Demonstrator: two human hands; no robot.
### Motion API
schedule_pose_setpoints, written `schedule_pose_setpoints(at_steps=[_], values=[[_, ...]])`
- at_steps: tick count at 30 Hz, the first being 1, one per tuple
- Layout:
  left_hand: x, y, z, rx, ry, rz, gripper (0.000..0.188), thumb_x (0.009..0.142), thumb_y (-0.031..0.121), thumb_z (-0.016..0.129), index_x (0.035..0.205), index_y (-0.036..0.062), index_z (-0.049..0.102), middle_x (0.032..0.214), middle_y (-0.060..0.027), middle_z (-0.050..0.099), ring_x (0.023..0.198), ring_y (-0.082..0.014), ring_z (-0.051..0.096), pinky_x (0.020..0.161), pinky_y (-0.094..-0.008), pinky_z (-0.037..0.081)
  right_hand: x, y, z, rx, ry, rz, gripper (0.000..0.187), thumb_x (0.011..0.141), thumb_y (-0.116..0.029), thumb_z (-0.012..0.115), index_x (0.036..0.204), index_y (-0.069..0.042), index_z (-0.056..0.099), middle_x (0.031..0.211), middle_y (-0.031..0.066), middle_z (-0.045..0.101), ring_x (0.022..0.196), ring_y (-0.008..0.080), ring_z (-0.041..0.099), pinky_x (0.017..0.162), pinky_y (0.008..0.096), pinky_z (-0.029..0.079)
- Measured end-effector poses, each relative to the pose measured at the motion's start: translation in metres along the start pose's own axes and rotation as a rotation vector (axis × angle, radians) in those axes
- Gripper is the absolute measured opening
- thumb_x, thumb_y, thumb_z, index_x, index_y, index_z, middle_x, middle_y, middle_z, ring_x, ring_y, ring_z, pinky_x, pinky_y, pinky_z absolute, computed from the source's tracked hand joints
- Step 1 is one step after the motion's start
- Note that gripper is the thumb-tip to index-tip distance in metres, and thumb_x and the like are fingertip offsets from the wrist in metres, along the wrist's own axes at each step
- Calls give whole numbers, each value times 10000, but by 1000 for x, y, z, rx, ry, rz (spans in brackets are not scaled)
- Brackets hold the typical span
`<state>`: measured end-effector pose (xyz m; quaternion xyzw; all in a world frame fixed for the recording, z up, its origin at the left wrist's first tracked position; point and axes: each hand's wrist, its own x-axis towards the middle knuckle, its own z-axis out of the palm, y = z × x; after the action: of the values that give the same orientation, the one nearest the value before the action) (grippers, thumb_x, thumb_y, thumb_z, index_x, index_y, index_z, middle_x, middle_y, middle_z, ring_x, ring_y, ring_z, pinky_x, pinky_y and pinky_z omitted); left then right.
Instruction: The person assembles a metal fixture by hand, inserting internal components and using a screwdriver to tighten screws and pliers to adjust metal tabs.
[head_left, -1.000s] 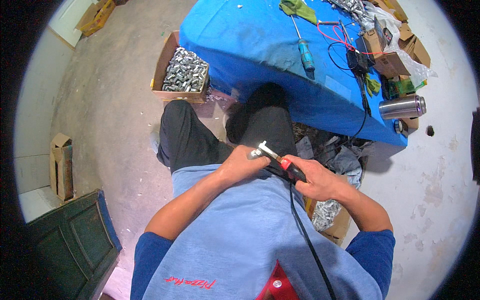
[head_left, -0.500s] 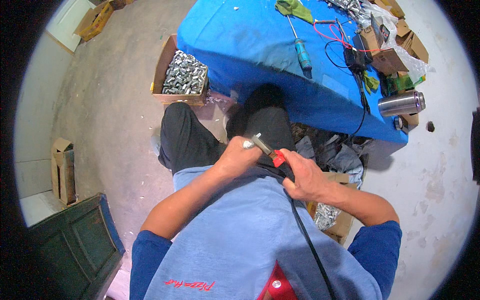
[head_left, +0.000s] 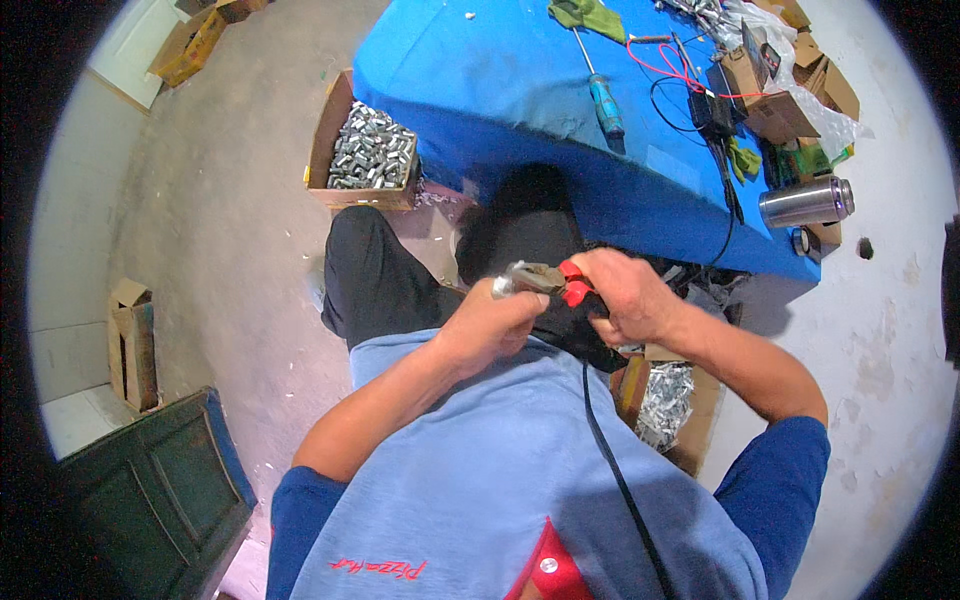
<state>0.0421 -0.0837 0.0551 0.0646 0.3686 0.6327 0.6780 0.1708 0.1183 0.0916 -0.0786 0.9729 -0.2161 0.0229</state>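
My right hand (head_left: 632,295) is closed around the red grips of a pair of pliers (head_left: 543,277) above my lap. The pliers' metal jaws point left, toward my left hand (head_left: 487,328). That hand is closed on a small silvery metal piece (head_left: 502,287), which shows past the thumb and fingers beside the jaws. Whether the jaws grip the piece is too small and blurred to tell. The right palm hides most of the handles.
Ahead stands a blue-covered table (head_left: 440,60) with a screwdriver (head_left: 604,105), cables (head_left: 715,125) and a steel flask (head_left: 805,203). A carton (head_left: 323,150) of small metal parts sits at its left. Another carton (head_left: 690,440) of shiny pieces lies near my right elbow.
The pliers have turned from a slant to nearly level, and their jaws now show broader. My right hand has risen and moved right; my left hand has turned, its thumb now pointing toward the jaws.
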Motion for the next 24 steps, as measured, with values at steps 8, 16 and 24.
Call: schedule_pose_setpoints(at_steps=[8,16,24], values=[[9,-15,-24,793,380,284,283,878,239,647,697,23,624,626,26,543,566,-42,444,481,-255,359,-8,-64,-7,455,-219,570,519,720,-66,547,1229,19,493,1028,242,586,963,420,594,866,456,475],[15,-28,-24,684,338,297,328,881,254,606,746,-45,614,602,-38,554,589,-107,495,540,-346,422,-18,-58,9,450,-132,504,594,746,-71,523,1324,8,411,1160,257,537,1118,416,532,979,446,420],[2,-21,-13,439,189,121,259,903,256,602,767,36,590,630,9,519,540,-77,436,472,-285,343,-10,-63,-9,569,-305,507,606,765,-67,506,1348,12,363,1234,299,504,1180,440,497,999,458,408]])
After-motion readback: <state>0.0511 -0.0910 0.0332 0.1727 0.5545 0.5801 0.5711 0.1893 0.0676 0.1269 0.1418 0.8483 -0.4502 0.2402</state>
